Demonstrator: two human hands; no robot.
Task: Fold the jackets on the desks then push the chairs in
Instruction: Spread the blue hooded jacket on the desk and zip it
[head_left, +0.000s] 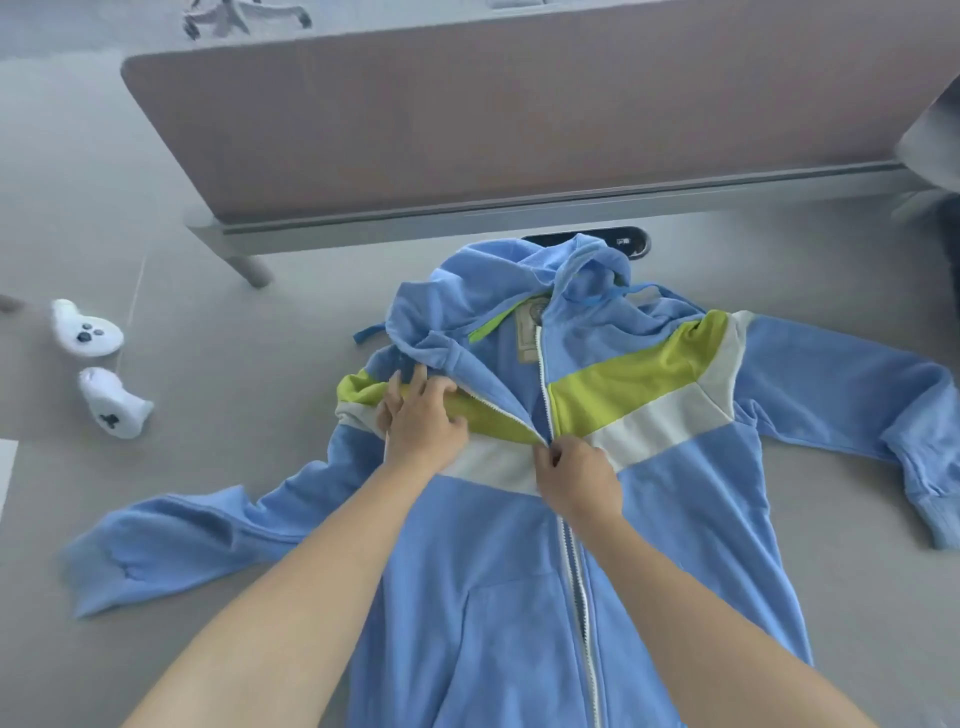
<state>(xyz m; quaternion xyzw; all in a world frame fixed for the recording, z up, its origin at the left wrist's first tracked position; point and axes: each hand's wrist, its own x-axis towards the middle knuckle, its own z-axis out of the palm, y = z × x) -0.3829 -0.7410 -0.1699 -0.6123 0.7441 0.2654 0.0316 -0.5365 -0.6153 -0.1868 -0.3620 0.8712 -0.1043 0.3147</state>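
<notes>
The grey desk (218, 374) fills most of the frame. A brownish partition panel (467, 119) stands along its far edge, across the top of the picture.

The blue hooded jacket (493, 597) lies front up in the centre and lower half of the frame. Its sleeves spread toward the left and right edges, and its hood (519, 280) is bunched at the top, just below the panel. A green and a white band cross the chest. The zipper (576, 561) is closed from the bottom edge of the frame up to the white band and stands apart above it.

The left hand (421, 421), at centre left, has its fingers curled into the fabric of the jacket's front panel at the green band, gripping it. The right hand (576, 478), just right of centre, pinches the zipper where the two sides meet.

At the left edge, two white controllers (85, 327) lie on the desk, well apart from the jacket. A black oval port (631, 241) shows behind the hood.
</notes>
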